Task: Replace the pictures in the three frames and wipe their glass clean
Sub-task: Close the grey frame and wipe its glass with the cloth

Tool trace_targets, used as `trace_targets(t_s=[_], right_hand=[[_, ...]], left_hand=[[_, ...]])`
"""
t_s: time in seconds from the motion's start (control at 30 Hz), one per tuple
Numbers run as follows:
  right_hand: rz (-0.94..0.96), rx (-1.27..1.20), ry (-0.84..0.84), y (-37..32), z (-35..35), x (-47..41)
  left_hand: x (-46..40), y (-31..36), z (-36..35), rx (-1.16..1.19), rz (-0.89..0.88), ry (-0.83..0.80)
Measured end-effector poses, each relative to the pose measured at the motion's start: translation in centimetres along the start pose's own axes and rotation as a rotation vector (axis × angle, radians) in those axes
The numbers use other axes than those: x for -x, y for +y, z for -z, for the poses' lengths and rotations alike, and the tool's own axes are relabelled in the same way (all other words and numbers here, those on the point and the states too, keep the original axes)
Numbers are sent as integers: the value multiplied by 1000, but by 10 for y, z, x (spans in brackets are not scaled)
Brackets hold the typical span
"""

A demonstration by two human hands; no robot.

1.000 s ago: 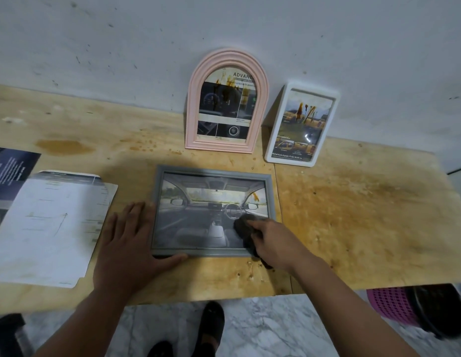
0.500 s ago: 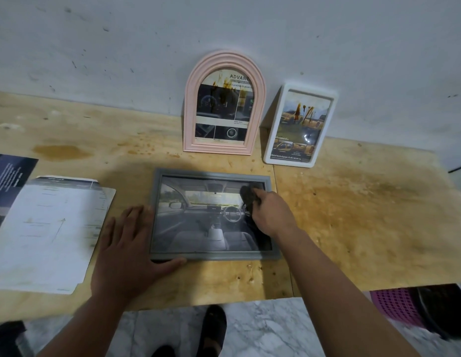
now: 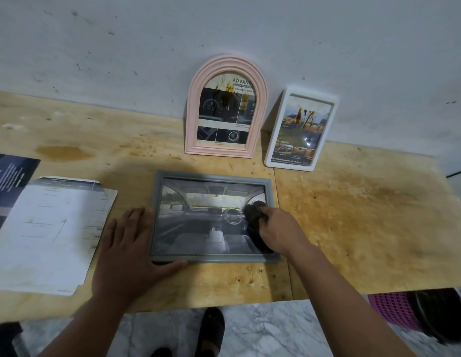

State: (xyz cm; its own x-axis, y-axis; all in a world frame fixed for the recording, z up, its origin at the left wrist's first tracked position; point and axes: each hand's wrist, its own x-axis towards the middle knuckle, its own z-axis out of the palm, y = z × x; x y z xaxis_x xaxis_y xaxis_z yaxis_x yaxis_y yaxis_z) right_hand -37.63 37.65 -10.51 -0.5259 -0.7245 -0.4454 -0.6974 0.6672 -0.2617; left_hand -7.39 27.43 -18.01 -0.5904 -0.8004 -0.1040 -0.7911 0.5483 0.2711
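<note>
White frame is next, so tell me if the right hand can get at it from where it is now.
Probably yes: the right hand grips a cloth on the grey frame, and only bare table lies between it and the white frame.

Stained plywood table (image 3: 353, 228) with grey frame (image 3: 214, 258), papers (image 3: 44, 235), 2 leaning frames (image 3: 190, 119)

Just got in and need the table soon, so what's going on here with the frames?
A person is cleaning picture frames. The grey frame lies flat on the wooden table; the left hand rests flat at its left edge to steady it, while the right hand rubs a dark cloth over the right side of its glass. The pink arched frame and white frame lean against the wall with brownish smears on their glass.
</note>
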Motion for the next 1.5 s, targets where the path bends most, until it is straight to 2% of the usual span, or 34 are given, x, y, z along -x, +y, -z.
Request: trace_targets(t_s=[0.13,0.2,0.27,0.37,0.43,0.63,0.77,0.83,0.9,1.03,1.5], right_hand=[[-85,1,-230,4,16,-1],[-109,-42,-269,4,26,-6],[-91,-102,-161,2,32,-13],[-49,-138,90,-7,27,-21],[-17,-70,144,-11,13,-24],[-32,7,47,-8,-3,-9],[6,115,-149,-6,1,16],[-7,52,-251,-4,13,20],[-17,-46,-206,-3,24,11],[-33,-162,60,-6,24,-17],[-64,-255,21,0,-12,21]], left_hand=[[0,0,-2,-2,-11,8],[0,-1,-2,-7,-11,11],[0,-1,-2,-10,-10,7],[0,-1,-2,-13,-7,9],[0,-1,-3,-17,-5,6],[-1,0,-2,-14,2,10],[0,1,-1,-13,4,1],[-1,0,-1,-7,4,2],[-1,0,-1,-4,5,4],[-1,0,1,-6,-1,10],[1,3,4,-36,3,7]])
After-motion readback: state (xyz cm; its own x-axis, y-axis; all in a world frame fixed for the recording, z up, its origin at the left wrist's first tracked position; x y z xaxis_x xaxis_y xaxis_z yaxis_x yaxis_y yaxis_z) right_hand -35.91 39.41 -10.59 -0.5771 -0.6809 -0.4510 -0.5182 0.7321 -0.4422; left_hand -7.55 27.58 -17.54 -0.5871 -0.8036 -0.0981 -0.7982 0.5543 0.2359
